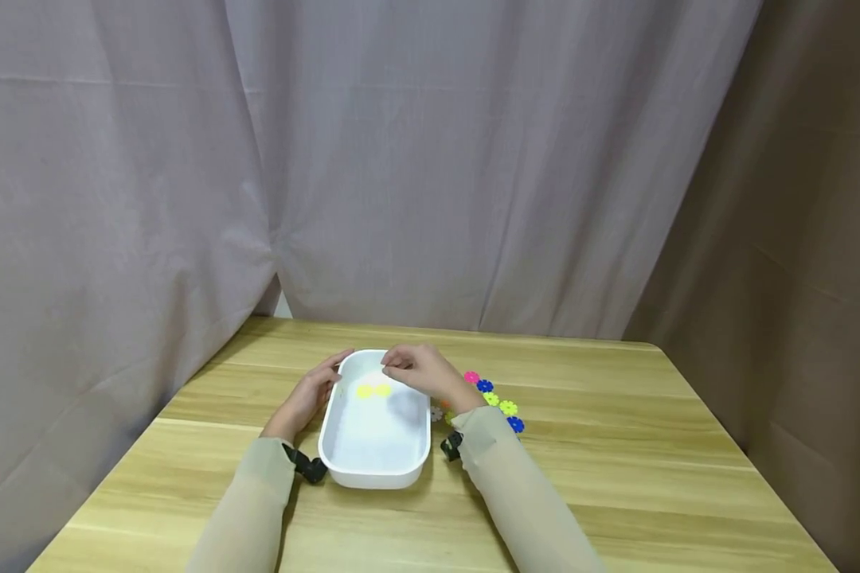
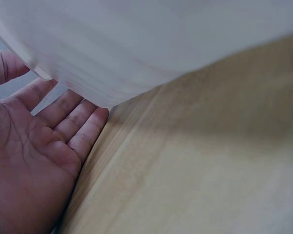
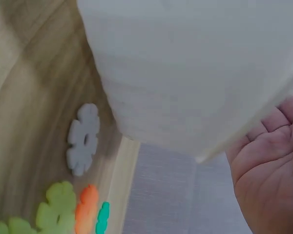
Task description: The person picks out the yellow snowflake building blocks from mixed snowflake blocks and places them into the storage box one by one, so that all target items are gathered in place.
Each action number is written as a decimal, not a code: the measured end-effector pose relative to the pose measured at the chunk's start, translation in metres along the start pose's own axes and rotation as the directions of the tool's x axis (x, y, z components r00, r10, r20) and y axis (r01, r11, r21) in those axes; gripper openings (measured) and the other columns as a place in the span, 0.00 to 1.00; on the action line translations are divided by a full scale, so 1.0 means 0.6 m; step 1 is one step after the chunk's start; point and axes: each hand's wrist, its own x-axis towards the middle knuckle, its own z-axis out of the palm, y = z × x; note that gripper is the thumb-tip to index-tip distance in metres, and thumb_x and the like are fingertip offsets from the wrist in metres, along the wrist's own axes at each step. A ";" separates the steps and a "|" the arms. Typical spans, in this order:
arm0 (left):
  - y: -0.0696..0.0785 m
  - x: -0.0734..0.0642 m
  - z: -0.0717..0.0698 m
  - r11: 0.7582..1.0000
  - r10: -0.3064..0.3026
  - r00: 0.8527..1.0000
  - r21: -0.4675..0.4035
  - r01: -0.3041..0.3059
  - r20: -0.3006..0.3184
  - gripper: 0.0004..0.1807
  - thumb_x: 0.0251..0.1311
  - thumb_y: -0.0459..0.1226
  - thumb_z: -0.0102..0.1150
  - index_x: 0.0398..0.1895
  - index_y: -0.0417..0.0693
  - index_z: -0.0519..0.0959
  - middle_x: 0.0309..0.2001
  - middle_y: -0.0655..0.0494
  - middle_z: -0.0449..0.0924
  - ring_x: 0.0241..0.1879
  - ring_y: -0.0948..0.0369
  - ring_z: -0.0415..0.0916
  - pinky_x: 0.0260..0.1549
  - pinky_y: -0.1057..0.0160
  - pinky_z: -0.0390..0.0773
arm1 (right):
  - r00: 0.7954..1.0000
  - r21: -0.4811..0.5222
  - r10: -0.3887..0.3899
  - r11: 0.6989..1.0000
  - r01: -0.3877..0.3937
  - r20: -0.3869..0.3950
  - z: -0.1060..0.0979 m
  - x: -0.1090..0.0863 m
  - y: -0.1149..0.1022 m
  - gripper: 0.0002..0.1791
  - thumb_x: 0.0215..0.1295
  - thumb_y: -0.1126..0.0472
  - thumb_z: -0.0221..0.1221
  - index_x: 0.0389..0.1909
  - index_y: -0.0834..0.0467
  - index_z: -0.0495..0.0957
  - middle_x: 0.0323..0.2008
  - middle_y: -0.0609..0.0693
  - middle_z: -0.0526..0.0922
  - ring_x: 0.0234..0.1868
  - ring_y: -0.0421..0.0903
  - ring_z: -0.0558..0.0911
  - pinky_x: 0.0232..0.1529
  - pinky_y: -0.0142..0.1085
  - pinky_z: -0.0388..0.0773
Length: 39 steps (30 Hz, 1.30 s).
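A white tray (image 1: pixel 376 446) with rounded corners stands on the table. Two yellow flower-shaped pieces (image 1: pixel 373 391) lie inside it. My left hand (image 1: pixel 314 396) holds the tray's left side, thumb at the rim and fingers against the outer wall (image 2: pixel 122 53). Over the far right part of the tray hovers my right hand (image 1: pixel 426 372), thumb and forefinger close together. No piece shows plainly between them; the tray wall (image 3: pixel 185 73) hides these fingertips in the right wrist view.
Right of the tray lie several flower-shaped pieces: pink (image 1: pixel 471 377), blue (image 1: pixel 516 424), yellow (image 1: pixel 508 407), white (image 3: pixel 83 140), orange (image 3: pixel 86 209) and green (image 3: pixel 102 218). My right forearm passes over some. A grey curtain (image 1: pixel 416 199) hangs behind the wooden table (image 1: pixel 652 477).
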 end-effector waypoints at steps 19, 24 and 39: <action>-0.002 -0.008 -0.002 1.000 -0.003 1.000 -0.015 0.003 -0.010 0.37 0.64 0.33 0.40 0.80 0.48 0.56 0.79 0.51 0.50 0.74 0.51 0.56 0.63 0.66 0.68 | 0.998 0.000 -0.035 0.999 0.035 -0.046 -0.037 -0.050 -0.006 0.13 0.72 0.54 0.60 0.49 0.57 0.83 0.40 0.42 0.86 0.43 0.39 0.83 0.48 0.36 0.81; -0.001 -0.007 0.000 1.000 -0.008 1.000 -0.009 0.008 -0.010 0.37 0.63 0.33 0.41 0.79 0.49 0.57 0.79 0.52 0.51 0.73 0.51 0.57 0.63 0.64 0.69 | 0.996 -0.012 -0.059 0.998 0.058 -0.065 -0.055 -0.068 0.009 0.11 0.71 0.55 0.61 0.48 0.55 0.84 0.40 0.41 0.86 0.42 0.39 0.83 0.48 0.37 0.82; -0.003 0.000 0.003 1.000 -0.001 1.000 -0.003 0.001 0.001 0.37 0.65 0.32 0.39 0.80 0.47 0.54 0.79 0.50 0.51 0.74 0.50 0.57 0.67 0.58 0.67 | 0.999 -0.001 0.028 1.000 -0.028 -0.036 -0.113 -0.130 0.089 0.10 0.70 0.59 0.62 0.46 0.58 0.83 0.40 0.47 0.86 0.42 0.44 0.83 0.47 0.43 0.82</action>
